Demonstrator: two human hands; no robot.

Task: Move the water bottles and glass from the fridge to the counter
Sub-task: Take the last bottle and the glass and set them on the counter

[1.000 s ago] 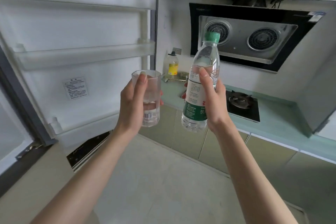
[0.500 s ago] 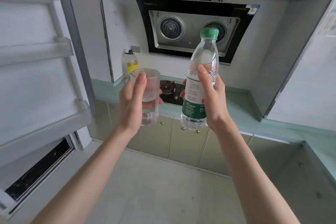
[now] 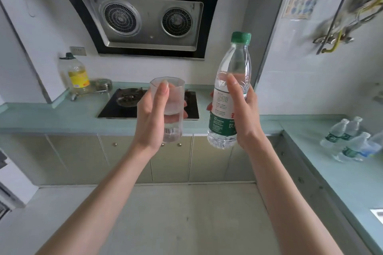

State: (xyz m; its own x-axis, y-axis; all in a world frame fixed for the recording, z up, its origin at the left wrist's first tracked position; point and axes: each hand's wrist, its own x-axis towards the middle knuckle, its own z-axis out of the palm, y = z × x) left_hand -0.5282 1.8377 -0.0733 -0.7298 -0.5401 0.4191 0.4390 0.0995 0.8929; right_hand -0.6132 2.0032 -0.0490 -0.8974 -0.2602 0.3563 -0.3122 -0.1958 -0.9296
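My left hand (image 3: 152,118) grips a clear drinking glass (image 3: 173,97) with a barcode sticker low on its side, held upright in mid-air. My right hand (image 3: 245,114) holds a clear water bottle (image 3: 232,72) with a green cap and a green and white label, also upright. Both are raised in front of the pale green counter (image 3: 51,118). Three more water bottles (image 3: 348,138) stand together on the right branch of the counter. The fridge is out of view.
A black gas hob (image 3: 116,107) is set into the counter under a range hood (image 3: 145,20). A cooking oil jug (image 3: 75,74) and a small lidded dish (image 3: 102,84) stand at the back left. Cabinet doors run below. A sink corner (image 3: 378,214) shows far right.
The view has swung right, away from the open fridge door, which has left the frame. The counter's right branch and its bottles have come into sight. Both hands keep their hold.
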